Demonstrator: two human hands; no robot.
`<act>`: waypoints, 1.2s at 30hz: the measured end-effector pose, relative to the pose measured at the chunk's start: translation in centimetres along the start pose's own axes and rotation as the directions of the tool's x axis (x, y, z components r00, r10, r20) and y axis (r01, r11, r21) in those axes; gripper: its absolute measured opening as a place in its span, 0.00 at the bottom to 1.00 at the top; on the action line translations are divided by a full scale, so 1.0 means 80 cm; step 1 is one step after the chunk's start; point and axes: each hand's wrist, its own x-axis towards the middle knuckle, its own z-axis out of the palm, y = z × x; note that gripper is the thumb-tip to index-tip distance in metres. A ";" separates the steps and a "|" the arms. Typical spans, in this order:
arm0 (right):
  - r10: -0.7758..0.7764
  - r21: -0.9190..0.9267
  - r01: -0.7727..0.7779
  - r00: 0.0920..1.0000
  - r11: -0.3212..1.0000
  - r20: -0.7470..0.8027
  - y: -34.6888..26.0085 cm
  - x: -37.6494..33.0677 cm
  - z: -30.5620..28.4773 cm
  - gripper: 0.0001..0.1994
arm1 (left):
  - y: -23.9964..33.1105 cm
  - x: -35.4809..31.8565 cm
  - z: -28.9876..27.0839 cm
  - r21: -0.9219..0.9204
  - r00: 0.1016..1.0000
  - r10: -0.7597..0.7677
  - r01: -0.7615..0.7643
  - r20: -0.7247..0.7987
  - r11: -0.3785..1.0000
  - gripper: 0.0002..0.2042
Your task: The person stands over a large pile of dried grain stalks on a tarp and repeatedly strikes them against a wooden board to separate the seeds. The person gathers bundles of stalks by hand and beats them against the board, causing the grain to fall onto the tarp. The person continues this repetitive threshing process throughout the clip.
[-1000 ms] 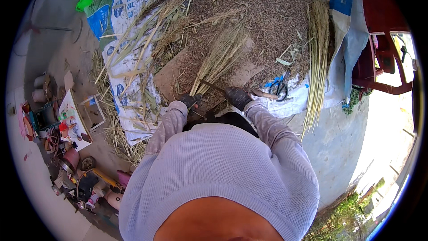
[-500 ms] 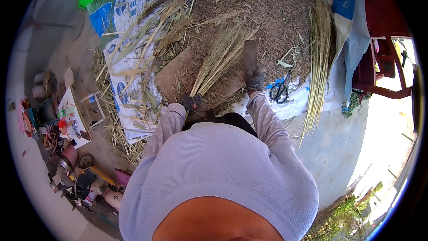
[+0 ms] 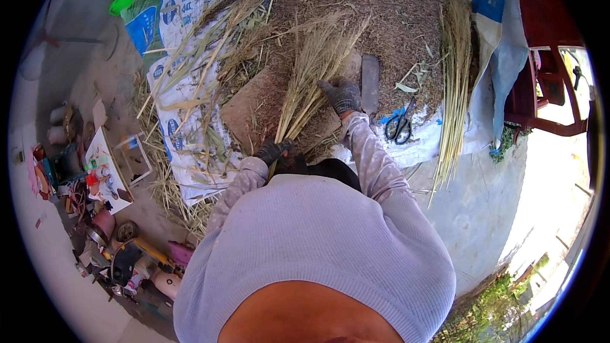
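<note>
My left hand [image 3: 274, 151], in a dark glove, is closed round the lower ends of a bundle of dry seed-head stalks [image 3: 304, 92]. The stalks fan out away from me over a flat brown board [image 3: 244, 109]. My right hand [image 3: 343, 95], gloved as well, reaches to the bundle's right side with its fingers stretched out and their tips at the stalks. A flat, dark blade-like tool [image 3: 370, 82] lies just right of that hand, apart from it. Black-handled scissors [image 3: 399, 128] rest farther right on the white sacking.
Threshed brown seed [image 3: 400, 19] covers much of the printed sacking [image 3: 190, 181]. Another stalk bundle [image 3: 454, 89] lies at the right, and loose stalks [image 3: 219, 44] at the left. A dark red chair [image 3: 559, 89] stands at far right; household clutter [image 3: 121, 241] fills the lower left.
My right hand has let go of the flat tool, which now lies on the seed, and has moved left and forward to the stalks. My left hand keeps its hold.
</note>
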 end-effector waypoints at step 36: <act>0.018 0.669 -0.313 0.913 0.675 0.409 0.073 -0.006 0.118 0.13 | 0.022 0.011 -0.006 -0.405 0.998 -0.028 0.046 0.050 0.913 0.13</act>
